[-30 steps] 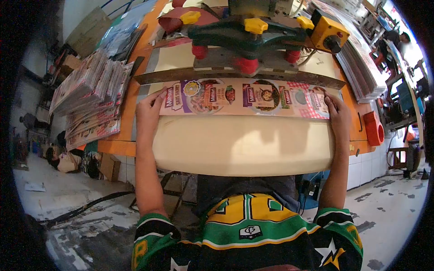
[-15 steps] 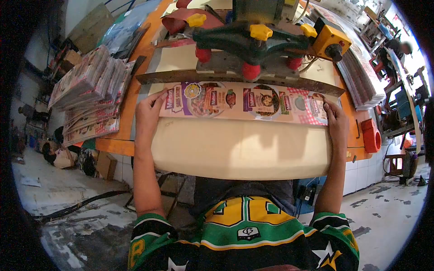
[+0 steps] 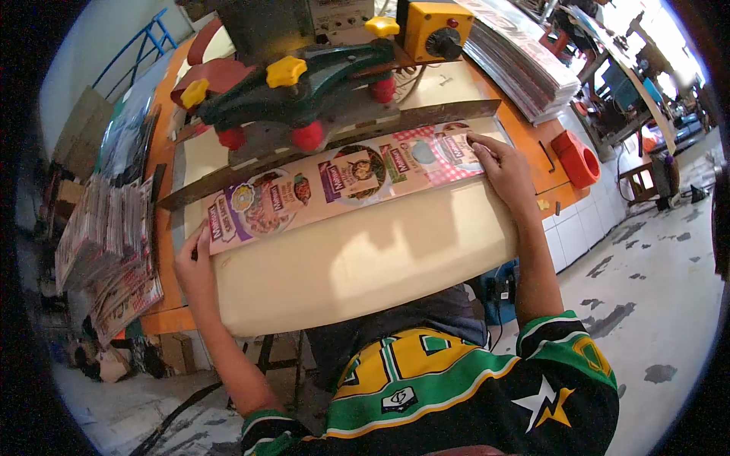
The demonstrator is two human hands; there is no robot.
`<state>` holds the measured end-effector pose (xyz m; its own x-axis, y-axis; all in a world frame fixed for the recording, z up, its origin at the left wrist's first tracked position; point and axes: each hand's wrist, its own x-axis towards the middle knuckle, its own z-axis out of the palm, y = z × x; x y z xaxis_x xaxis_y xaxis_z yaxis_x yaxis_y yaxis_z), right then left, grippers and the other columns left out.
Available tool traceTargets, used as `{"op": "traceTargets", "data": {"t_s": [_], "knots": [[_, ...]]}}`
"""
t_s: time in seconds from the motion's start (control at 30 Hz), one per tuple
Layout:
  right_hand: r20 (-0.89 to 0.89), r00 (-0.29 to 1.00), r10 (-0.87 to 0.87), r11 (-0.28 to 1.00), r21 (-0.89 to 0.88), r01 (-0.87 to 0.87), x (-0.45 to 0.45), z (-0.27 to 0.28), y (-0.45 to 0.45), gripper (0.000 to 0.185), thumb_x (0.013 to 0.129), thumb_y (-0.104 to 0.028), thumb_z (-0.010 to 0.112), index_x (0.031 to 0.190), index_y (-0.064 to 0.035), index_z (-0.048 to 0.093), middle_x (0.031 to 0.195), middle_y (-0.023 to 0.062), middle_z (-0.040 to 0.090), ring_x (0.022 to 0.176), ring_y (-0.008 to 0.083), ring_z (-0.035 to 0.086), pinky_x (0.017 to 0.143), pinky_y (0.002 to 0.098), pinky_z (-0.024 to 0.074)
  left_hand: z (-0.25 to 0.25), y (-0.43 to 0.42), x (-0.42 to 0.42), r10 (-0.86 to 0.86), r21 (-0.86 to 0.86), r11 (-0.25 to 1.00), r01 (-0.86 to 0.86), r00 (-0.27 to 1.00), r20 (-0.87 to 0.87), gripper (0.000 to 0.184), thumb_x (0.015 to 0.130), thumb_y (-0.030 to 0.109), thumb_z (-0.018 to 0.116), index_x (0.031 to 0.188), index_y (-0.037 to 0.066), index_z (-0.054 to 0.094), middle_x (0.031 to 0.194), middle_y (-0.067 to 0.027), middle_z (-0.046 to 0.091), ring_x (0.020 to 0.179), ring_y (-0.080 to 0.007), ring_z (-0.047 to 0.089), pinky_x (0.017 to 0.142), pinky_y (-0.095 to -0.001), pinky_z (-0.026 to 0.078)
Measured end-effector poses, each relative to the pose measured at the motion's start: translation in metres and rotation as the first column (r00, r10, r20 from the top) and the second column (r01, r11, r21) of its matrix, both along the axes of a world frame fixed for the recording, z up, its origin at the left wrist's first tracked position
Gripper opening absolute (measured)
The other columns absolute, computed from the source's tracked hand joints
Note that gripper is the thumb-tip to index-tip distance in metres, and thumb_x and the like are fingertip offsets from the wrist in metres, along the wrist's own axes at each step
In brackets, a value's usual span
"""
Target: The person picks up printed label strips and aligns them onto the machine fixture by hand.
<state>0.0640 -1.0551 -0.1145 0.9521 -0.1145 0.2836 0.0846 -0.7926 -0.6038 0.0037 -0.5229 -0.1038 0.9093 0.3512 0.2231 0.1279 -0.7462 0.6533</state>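
One printed strip lying on cream pad, just below one metal bar. Two hands: right nearly closed, holding strip's right end; left partly curled at left end, whether pinching or merely touching, cannot tell. Above: three yellow knobs, three red feet. Since half-second ago, whole view tilted; strip slants up rightward.

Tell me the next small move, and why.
Probably ease the printed strip squarely against the metal bar: the left hand and right hand hold its opposite ends, and its far edge runs close along the bar, though contact is hard to confirm.
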Motion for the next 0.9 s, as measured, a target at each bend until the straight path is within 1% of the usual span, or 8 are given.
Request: {"op": "traceTargets", "data": {"t_s": [0.07,0.13,0.33,0.53,0.63,0.77,0.83,0.9], "knots": [[-0.005,0.999,-0.033,0.999,-0.03,0.033,-0.01,0.007,0.009,0.03,0.1,-0.032,0.06,0.121,-0.0163,0.074,0.104,0.021,0.074,0.095,0.0343,0.073,0.086,0.0406,0.0543,-0.004,-0.003,-0.011,0.016,-0.027,0.999,-0.017,0.999,-0.036,0.036,0.103,0.029,0.06,0.126,0.004,0.071,0.118,-0.0179,0.072,0.108,-0.0243,0.067,0.094,-0.036,0.049],[0.0,0.997,-0.072,0.997,-0.022,0.072,-0.017,0.01,0.014,0.029,0.1,-0.032,0.06,0.121,-0.0176,0.074,0.104,0.02,0.074,0.094,0.0342,0.072,0.085,0.0411,0.0542,-0.01,-0.005,-0.018,0.012,-0.016,1.0,-0.011,0.999,0.047,0.038,0.103,0.031,0.06,0.128,0.004,0.07,0.12,-0.0164,0.071,0.11,-0.0245,0.065,0.097,-0.0366,0.048],[0.065,0.992,-0.112,0.99,-0.081,0.117,-0.014,0.003,0.018,0.029,0.1,-0.03,0.059,0.122,-0.0181,0.074,0.102,0.0182,0.073,0.091,0.033,0.072,0.081,0.0415,0.0536,-0.01,-0.005,-0.021,-0.006,-0.048,0.999,0.008,0.998,0.057,0.039,0.102,0.031,0.061,0.127,0.001,0.07,0.119,-0.0152,0.072,0.11,-0.0243,0.065,0.099,-0.0368,0.047],[0.009,0.989,-0.145,0.989,-0.021,0.146,-0.015,0.006,0.023,0.029,0.1,-0.028,0.06,0.122,-0.0149,0.073,0.103,0.0178,0.073,0.091,0.0323,0.072,0.081,0.0402,0.0529,-0.013,-0.001,-0.02,0.012,-0.055,0.998,-0.01,0.999,0.041,0.038,0.102,0.028,0.061,0.125,0.0,0.07,0.116,-0.0155,0.073,0.107,-0.0231,0.065,0.098,-0.0356,0.047],[0.068,0.99,-0.12,0.993,0.014,0.119,-0.015,0.004,0.024,0.029,0.1,-0.027,0.059,0.122,-0.0143,0.073,0.102,0.0176,0.073,0.091,0.032,0.071,0.081,0.0404,0.0529,-0.012,-0.003,-0.021,0.022,-0.05,0.999,-0.02,0.999,0.049,0.038,0.103,0.028,0.06,0.125,0.0,0.07,0.114,-0.0161,0.073,0.106,-0.0228,0.065,0.097,-0.0351,0.047],[0.035,0.991,-0.127,0.992,-0.001,0.127,-0.016,0.007,0.024,0.029,0.101,-0.028,0.059,0.122,-0.0147,0.073,0.102,0.0173,0.074,0.092,0.0316,0.071,0.081,0.0405,0.053,-0.009,-0.007,-0.022,0.044,-0.077,0.996,-0.043,0.999,0.023,0.038,0.103,0.028,0.059,0.126,0.0,0.07,0.114,-0.0162,0.073,0.106,-0.0226,0.065,0.097,-0.0349,0.047],[0.023,0.991,-0.13,0.991,-0.034,0.131,-0.014,0.007,0.023,0.029,0.101,-0.029,0.059,0.121,-0.0152,0.074,0.102,0.0163,0.074,0.091,0.0314,0.071,0.081,0.0403,0.053,-0.008,-0.004,-0.022,0.027,-0.053,0.998,-0.028,0.999,-0.022,0.042,0.104,0.031,0.057,0.132,0.001,0.066,0.125,-0.0139,0.071,0.113,-0.0206,0.063,0.103,-0.0341,0.045],[0.041,0.992,-0.121,0.991,-0.048,0.123,-0.013,0.004,0.021,0.029,0.101,-0.029,0.059,0.121,-0.0156,0.074,0.1,0.0159,0.074,0.091,0.0314,0.071,0.081,0.0403,0.0528,-0.008,-0.004,-0.022,0.023,-0.04,0.999,-0.024,1.0,-0.017,0.042,0.104,0.031,0.057,0.132,0.001,0.066,0.125,-0.0139,0.071,0.113,-0.0207,0.063,0.103,-0.0341,0.045]]}}
